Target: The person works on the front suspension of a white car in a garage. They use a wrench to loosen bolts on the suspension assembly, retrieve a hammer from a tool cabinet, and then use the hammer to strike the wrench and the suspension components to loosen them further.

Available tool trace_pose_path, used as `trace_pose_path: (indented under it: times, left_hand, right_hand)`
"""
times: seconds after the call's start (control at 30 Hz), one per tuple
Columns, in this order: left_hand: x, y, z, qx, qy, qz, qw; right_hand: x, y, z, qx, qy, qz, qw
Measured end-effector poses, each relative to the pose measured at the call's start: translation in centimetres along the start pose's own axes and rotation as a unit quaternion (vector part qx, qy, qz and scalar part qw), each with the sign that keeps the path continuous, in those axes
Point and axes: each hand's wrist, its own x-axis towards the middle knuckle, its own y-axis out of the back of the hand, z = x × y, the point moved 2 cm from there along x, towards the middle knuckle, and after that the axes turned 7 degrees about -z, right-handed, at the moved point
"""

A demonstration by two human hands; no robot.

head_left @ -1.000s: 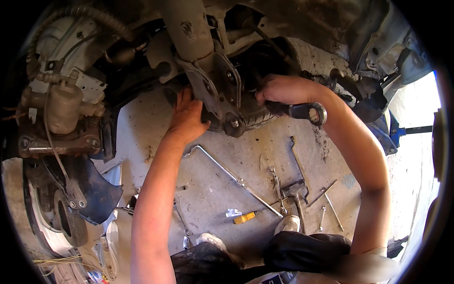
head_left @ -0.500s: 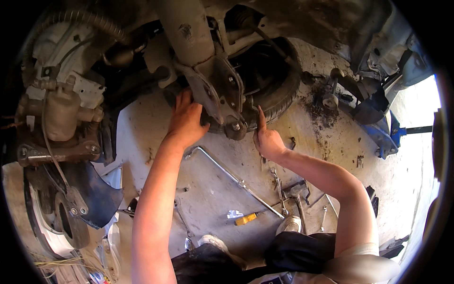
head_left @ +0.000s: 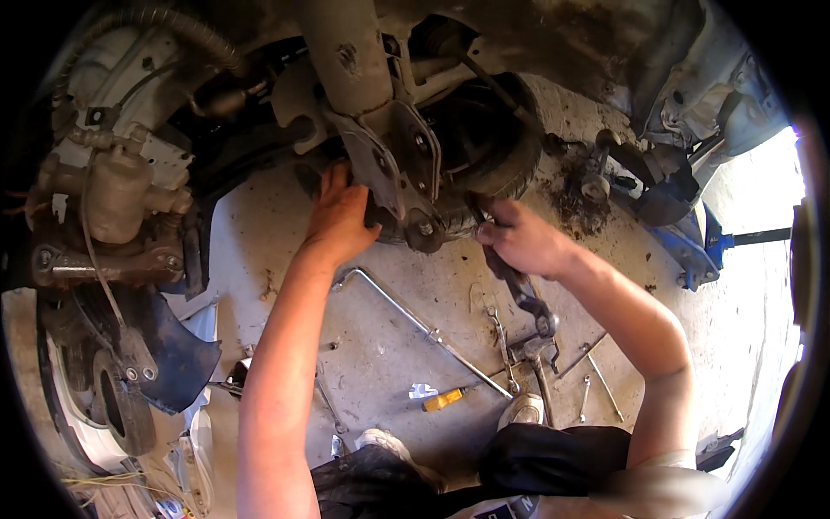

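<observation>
A thick suspension strut tube (head_left: 350,65) hangs from above, with a two-plate metal bracket (head_left: 380,164) at its lower end. My left hand (head_left: 340,216) is beside the bracket's left plate, fingers stretched upward and thumb apart; the dark part behind it hides some of the fingertips. A round bolted joint (head_left: 424,230) sits beneath the bracket. On the right, my right hand (head_left: 526,240) is closed round a dark suspension arm (head_left: 519,290), whose rounded joint end points down toward the floor.
A tyre (head_left: 510,177) lies behind the bracket. Below are a long breaker bar (head_left: 424,329), a wrench (head_left: 501,346), a hammer (head_left: 534,349) and a yellow-handled screwdriver (head_left: 443,399). A brake caliper (head_left: 117,203) hangs left; a blue jack (head_left: 709,251) stands right.
My right hand has gone from pointing a finger beside the bracket to gripping the dark suspension arm, a little to the right. My left hand has stayed by the bracket.
</observation>
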Motion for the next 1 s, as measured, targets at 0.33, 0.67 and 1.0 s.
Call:
trace_pose_path:
  times: [0.33,0.67,1.0]
  left_hand:
    - [0.2,-0.5,-0.4,0.011,0.013,-0.024,1.000]
    - [-0.2,-0.4,-0.3,-0.001,-0.005,-0.006,1.000]
    - [0.3,-0.6,-0.7,0.004,-0.020,-0.004,1.000]
  right_hand:
    - [0.9,3.0,-5.4,-0.077,-0.012,-0.031,0.996]
    - [1.2,-1.6,0.3,-0.265,0.120,0.079,0.954]
    - [10.1,-6.4,10.0,-0.268,0.187,0.190,0.926]
